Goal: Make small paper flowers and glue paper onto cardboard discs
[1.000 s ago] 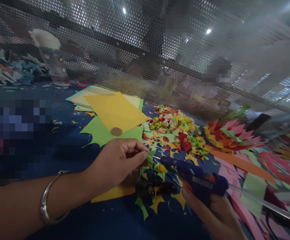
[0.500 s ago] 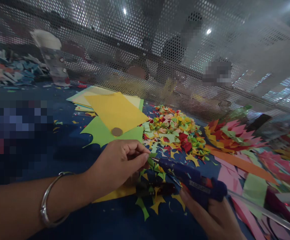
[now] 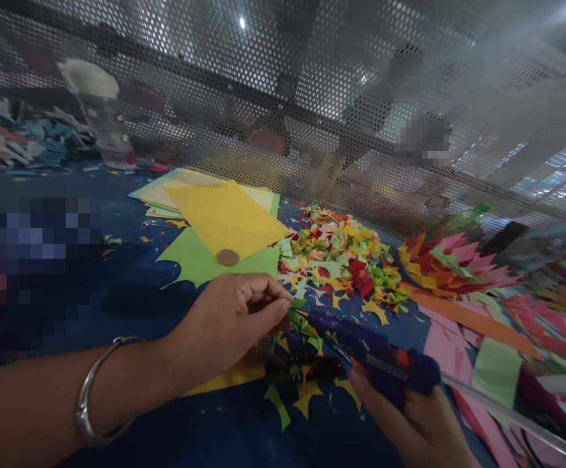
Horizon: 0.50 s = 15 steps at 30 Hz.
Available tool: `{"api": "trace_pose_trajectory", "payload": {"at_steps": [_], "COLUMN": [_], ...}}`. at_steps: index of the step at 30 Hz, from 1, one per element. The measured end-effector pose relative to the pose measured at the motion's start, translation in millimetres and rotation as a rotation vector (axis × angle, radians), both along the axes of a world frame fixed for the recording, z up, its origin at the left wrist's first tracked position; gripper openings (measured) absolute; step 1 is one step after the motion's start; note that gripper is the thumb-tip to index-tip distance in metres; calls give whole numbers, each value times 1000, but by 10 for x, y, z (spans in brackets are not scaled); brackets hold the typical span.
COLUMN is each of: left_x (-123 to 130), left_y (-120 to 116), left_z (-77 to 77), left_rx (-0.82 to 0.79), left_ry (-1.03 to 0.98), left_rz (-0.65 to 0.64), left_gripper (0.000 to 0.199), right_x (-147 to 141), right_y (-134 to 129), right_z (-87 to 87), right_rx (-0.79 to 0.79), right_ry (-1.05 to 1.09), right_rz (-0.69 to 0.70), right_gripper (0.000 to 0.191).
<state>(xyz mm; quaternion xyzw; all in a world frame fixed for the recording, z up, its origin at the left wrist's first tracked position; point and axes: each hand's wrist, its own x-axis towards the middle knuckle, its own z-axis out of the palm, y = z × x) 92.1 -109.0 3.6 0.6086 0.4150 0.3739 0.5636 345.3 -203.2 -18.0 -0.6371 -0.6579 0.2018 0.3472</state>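
Thumb and fingers of my left hand (image 3: pixel 236 325) pinch a small green paper piece (image 3: pixel 297 303), mostly hidden behind the fingertips. My right hand (image 3: pixel 409 416) is wrapped round the handle of a blue glue gun (image 3: pixel 380 354). The gun's metal nozzle meets the green piece beside my left fingertips, and a clear glue stick (image 3: pixel 511 416) extends from its back. Beyond my left hand lie a yellow sheet (image 3: pixel 227 218) with a brown disc (image 3: pixel 227 258) at its corner and a cut green sheet (image 3: pixel 199 257) under it.
A heap of colourful paper scraps (image 3: pixel 346 253) lies behind the gun. Layered paper flowers (image 3: pixel 458 263) and pink strips (image 3: pixel 448 344) are at right. A clear cup (image 3: pixel 110 130) stands at back left, before a perforated metal panel (image 3: pixel 263 84). More scraps lie under the gun.
The glue gun has shifted very slightly left, with its nozzle still at the green piece. Behind the panel, a blurred figure has moved right. My left hand has hardly moved.
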Motion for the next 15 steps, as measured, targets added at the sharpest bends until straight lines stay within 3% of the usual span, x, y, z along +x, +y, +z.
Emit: {"api": "trace_pose_trajectory", "payload": {"at_steps": [15], "left_x": [9], "left_y": [10], "left_z": [17], "left_rx": [-75], "left_ry": [-114], "left_rz": [17], "left_gripper": [14], "right_x": [19], "right_y": [16], "right_z": [-5], "right_rx": [35], "right_ry": [19], "right_rz": [-29], "right_gripper": [28]}}
